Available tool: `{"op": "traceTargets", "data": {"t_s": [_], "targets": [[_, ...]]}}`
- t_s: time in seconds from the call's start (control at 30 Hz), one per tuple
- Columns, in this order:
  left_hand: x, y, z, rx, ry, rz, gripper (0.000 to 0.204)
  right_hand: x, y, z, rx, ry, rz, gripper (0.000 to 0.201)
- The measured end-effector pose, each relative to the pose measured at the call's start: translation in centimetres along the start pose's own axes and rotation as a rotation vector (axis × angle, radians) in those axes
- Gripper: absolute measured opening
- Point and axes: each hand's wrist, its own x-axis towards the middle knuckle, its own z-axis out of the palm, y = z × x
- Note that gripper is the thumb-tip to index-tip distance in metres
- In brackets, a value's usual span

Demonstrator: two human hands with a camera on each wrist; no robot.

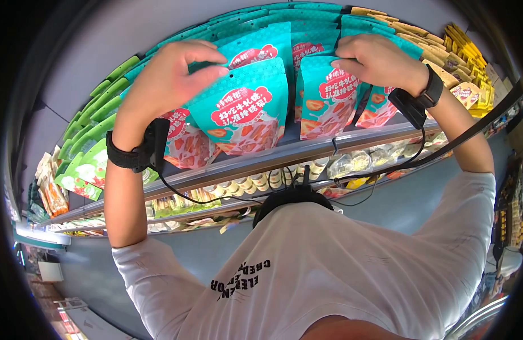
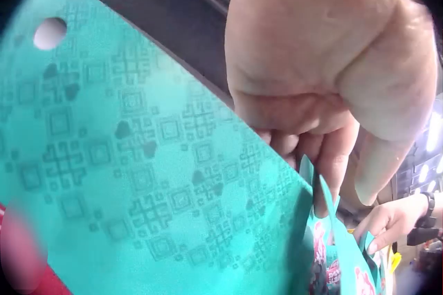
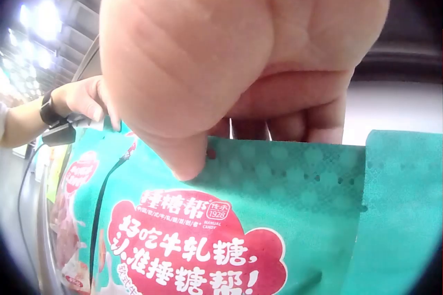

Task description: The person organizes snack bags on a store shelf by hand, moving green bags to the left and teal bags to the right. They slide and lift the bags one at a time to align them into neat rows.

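Teal stand-up candy pouches with red labels and strawberry pictures stand in rows on a shelf. In the head view my left hand (image 1: pixel 162 73) is over the top left of a front pouch (image 1: pixel 247 107), thumb and fingers spread apart. The left wrist view shows its fingers reaching down by the pouches' top edges, with the thumb (image 2: pixel 377 170) standing off. My right hand (image 1: pixel 380 59) pinches the top edge of another front pouch (image 1: pixel 326 96). In the right wrist view its thumb (image 3: pixel 183 157) lies on the pouch's front, and the other fingers go behind.
Green pouches (image 1: pixel 94 144) stand to the left, and tan pouches (image 1: pixel 437 48) and yellow packs (image 1: pixel 468 48) to the right. A shelf edge (image 1: pixel 238 170) runs below the pouches, with a lower shelf of packaged goods (image 1: pixel 238 187) under it. Black cables (image 1: pixel 187 195) hang from both wrists.
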Motion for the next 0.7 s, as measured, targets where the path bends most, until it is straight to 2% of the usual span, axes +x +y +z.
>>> {"op": "traceTargets", "data": {"t_s": [0.03,0.13,0.23,0.27,0.3,0.37,0.4,0.43,0.5,0.6,0.63,0.67,0.7], "targets": [[0.1,-0.4,0.1,-0.003,-0.004,-0.002,0.017,-0.2,0.1,0.0,-0.013,-0.008,-0.001,0.026],[0.3,-1.9,0.5,0.034,0.166,0.051,0.018,-0.2,0.0,0.2,0.044,0.029,-0.021,0.026],[0.1,-2.0,0.4,0.055,0.134,0.077,0.015,0.0,-0.2,-1.0,0.136,0.014,-0.063,0.027],[0.0,-1.8,0.5,0.057,0.135,0.073,0.015,0.3,0.0,-1.8,0.205,-0.059,-0.025,0.03],[-0.1,-1.4,0.8,0.071,0.131,0.069,0.015,0.8,0.3,-2.5,0.205,-0.057,-0.027,0.03],[-0.3,-1.2,1.1,0.083,0.126,0.069,0.015,2.1,0.4,-4.2,0.278,-0.28,0.369,0.031],[-0.3,-1.3,1.3,0.087,0.1,0.055,0.015,2.4,-1.6,-6.1,0.473,-0.202,0.485,0.032],[-0.3,-1.3,1.5,0.092,0.075,0.043,0.015,2.8,-1.2,-6.0,0.472,-0.197,0.493,0.032],[-0.2,-1.3,1.7,0.066,0.068,0.034,0.017,4.3,1.4,-5.6,0.306,-0.155,0.214,0.031],[-0.3,-1.2,1.9,0.021,0.048,0.027,0.021,7.2,5.3,-2.2,0.227,-0.192,0.072,0.03],[-0.3,-1.2,1.8,-0.002,0.039,0.025,0.023,8.1,4.8,-1.9,0.25,-0.214,0.007,0.028],[-0.2,-1.3,1.8,-0.006,0.036,0.082,0.025,8.6,4.5,-1.8,0.245,-0.2,0.019,0.028],[-0.3,-1.3,1.8,0.002,0.031,0.097,0.025,9.2,2.8,-2.1,0.11,-0.314,0.094,0.024]]}}
